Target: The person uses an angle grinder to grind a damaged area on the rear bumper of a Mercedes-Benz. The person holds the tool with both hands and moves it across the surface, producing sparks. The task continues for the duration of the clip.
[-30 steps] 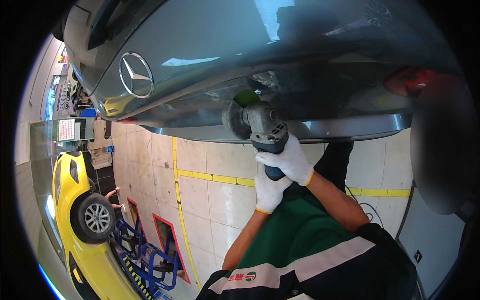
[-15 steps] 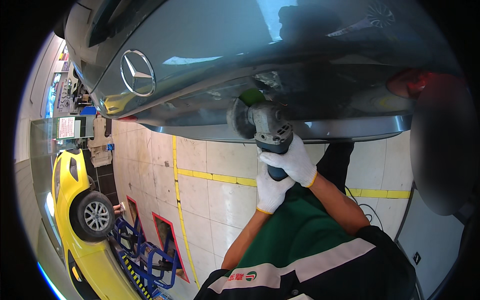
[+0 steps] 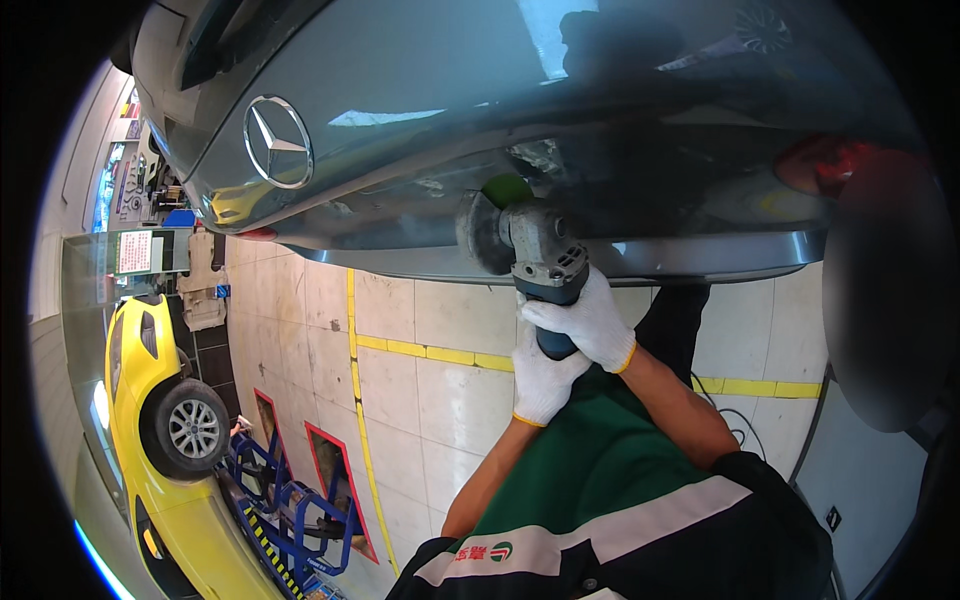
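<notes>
An angle grinder [image 3: 545, 245] with a dark grey head and a bluish-black body is held in both my white-gloved hands. Lower on its body, my left hand [image 3: 545, 382] is closed around the grip end. My right hand [image 3: 592, 322] wraps the body just behind the metal head, its fingers partly hidden. The grinder's round, worn disc [image 3: 482, 232] stands at its left side, close to the lower rear of a dark grey-blue car [image 3: 640, 185]. Whether the disc touches the panel I cannot tell. A green patch [image 3: 507, 190] shows just above the disc.
A round chrome emblem [image 3: 278, 142] and a red tail light [image 3: 825, 165] are on the car. A yellow car [image 3: 165, 440] stands at left beside a blue metal frame [image 3: 300, 515]. Yellow lines [image 3: 430, 353] cross the tiled floor; a black cable [image 3: 735, 412] lies at right.
The grinder and both hands keep almost the same place against the car. Beside the yellow car's wheel, a small skin-toned shape has shifted slightly.
</notes>
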A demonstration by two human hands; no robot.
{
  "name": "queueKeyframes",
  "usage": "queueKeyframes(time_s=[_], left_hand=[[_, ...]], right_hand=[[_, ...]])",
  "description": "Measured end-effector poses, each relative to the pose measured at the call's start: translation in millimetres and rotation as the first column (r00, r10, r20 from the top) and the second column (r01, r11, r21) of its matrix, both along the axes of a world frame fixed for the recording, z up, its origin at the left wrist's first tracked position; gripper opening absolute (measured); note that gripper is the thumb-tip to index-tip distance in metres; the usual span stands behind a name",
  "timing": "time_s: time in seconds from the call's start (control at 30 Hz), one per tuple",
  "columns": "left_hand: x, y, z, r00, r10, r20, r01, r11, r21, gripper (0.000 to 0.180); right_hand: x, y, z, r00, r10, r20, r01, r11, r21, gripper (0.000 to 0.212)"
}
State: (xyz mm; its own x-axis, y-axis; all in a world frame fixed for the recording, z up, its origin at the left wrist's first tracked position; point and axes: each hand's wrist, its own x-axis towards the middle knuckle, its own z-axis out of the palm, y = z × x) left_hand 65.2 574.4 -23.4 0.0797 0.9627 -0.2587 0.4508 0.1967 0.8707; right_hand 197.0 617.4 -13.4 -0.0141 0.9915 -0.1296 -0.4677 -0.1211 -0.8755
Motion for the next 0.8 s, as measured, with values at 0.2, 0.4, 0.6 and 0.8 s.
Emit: queueKeyframes(time_s=[0.2,0.4,0.6,0.8], left_hand=[[-3,-1,-3,1.000,0.019,-0.008,-0.019,1.000,-0.006,0.069],[-1,-3,-6,0.999,0.026,0.045,-0.027,1.000,0.016,0.068],[-1,-4,-7,1.000,0.005,0.012,-0.005,1.000,0.017,0.068],[2,-2,-5,0.999,-0.012,0.036,0.012,1.000,0.009,0.070]], right_hand=[[-2,1,3,0.998,0.016,0.062,-0.012,0.999,-0.050,0.033],[0,0,10,0.999,0.044,0.027,-0.042,0.996,-0.077,0.032],[1,-1,1,0.996,0.047,0.076,-0.042,0.998,-0.056,0.031],[2,0,-3,0.999,-0.002,0.045,0.001,1.000,0.009,0.029]])
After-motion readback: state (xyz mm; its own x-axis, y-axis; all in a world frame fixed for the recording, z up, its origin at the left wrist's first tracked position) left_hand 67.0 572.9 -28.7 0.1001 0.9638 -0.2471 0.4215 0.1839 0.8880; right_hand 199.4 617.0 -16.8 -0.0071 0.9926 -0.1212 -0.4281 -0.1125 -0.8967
